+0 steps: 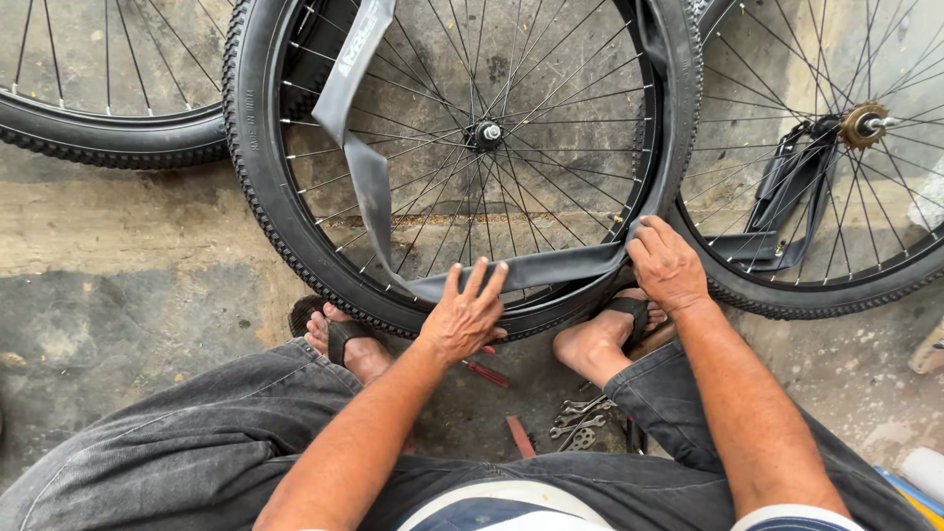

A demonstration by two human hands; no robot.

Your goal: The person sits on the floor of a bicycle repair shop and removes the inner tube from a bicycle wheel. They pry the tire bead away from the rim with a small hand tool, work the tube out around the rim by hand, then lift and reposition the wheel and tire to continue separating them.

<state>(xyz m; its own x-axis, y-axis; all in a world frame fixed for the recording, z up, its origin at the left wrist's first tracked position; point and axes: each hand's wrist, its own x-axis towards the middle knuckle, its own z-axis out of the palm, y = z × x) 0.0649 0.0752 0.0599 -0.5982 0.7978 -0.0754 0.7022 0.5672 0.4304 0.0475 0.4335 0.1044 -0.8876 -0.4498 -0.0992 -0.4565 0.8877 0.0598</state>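
A black bicycle wheel [258, 167] with a knobby tyre, thin spokes and a hub [489, 131] stands upright on the ground between my feet. A flat grey-black inner tube [366, 177] hangs loose across the spokes and runs along the bottom of the rim. My left hand [464, 315] presses flat on the tyre and tube at the wheel's bottom, fingers spread. My right hand [669, 265] grips the tube at the lower right of the rim, fingers closed on it.
A second wheel [816, 285] with a rusty sprocket [863, 123] leans at the right, a third tyre [108, 138] at upper left. Several wrenches [580, 425] and red-handled tools [487, 374] lie on the stained concrete between my sandalled feet.
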